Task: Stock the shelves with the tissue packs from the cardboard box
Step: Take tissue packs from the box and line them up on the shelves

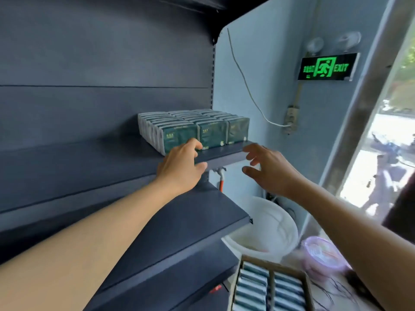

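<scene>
Both hands at the upper shelf beside the stocked tissue packs.

The dark blue upper shelf (224,153) carries a block of tissue packs (193,129) at its right end, standing in rows, green-fronted with print too small to read. The left hand (182,167) reaches to the shelf edge, fingertips touching the front of the leftmost front pack, fingers nearly straight and gripping nothing. The right hand (267,169) hovers just off the shelf's right corner, fingers spread apart and empty. Below lies a lower shelf (179,225). On the wall to the right a green-lit sign (329,67) reads "EXIT". At the bottom right the cardboard box (269,286) holds two columns of packs, beside a white bucket (269,227).
</scene>
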